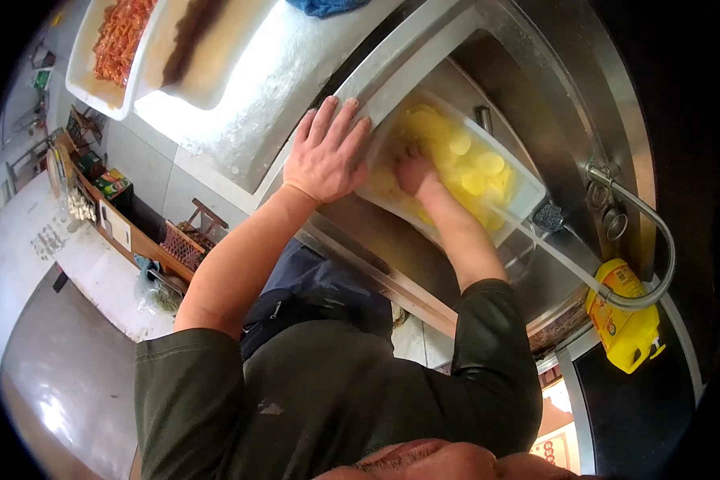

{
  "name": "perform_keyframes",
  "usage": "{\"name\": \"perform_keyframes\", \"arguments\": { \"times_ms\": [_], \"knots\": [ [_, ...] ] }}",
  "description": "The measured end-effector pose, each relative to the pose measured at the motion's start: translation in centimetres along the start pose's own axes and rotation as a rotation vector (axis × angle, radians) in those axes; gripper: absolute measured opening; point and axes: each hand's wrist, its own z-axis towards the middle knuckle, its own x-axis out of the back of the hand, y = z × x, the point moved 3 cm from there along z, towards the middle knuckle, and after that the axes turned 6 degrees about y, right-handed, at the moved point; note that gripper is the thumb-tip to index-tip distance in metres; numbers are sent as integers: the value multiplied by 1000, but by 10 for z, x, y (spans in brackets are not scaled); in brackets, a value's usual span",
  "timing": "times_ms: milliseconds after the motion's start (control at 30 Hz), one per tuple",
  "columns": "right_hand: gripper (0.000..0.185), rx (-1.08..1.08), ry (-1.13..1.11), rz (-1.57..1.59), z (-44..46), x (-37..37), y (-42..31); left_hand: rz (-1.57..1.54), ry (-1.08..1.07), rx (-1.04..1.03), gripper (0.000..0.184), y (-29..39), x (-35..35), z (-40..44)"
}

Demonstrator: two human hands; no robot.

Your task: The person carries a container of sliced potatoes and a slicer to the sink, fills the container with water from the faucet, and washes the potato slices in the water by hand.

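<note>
My left hand [326, 154] lies with its fingers spread on the metal sink edge, beside a white plastic tub [530, 190]. The tub stands in the sink and holds water and several thin, round, pale yellow slices [474, 182]. In the tub, among the slices, my right hand [415, 171] is under the water; its fingers are partly hidden, and whether they hold a slice is unclear. A stream of water runs from a curved metal faucet [648, 300] into the tub.
A yellow jug [626, 320] stands beside the sink at the right. White trays [128, 100] with reddish food and brownish liquid are at the upper left. A blue cloth [328, 6] lies at the top. A dark scrubber [548, 218] is by the tub.
</note>
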Motion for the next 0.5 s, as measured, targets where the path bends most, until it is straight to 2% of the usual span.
{"name": "perform_keyframes", "arguments": {
  "times_ms": [67,167,267,300,400,433,500],
  "knots": [
    [43,5,73,-73,-6,-1,10,-1,11,3,59,1,2,-2],
    [32,-247,20,306,-23,10,51,-21,28,6,60,2,2,-3],
    [34,-302,145,487,-62,32,77,-21,36,7,60,2,1,-4],
    [33,-482,180,571,-73,41,81,-19,33,7,60,1,1,-4],
    [47,-808,321,721,-92,33,98,-14,-35,0,61,0,0,-5],
    [58,-889,321,854,-96,21,105,-6,-37,-3,61,-1,-1,-5],
    [61,-689,311,866,-99,5,98,3,-50,-2,62,-1,-1,-4]
  ]
}}
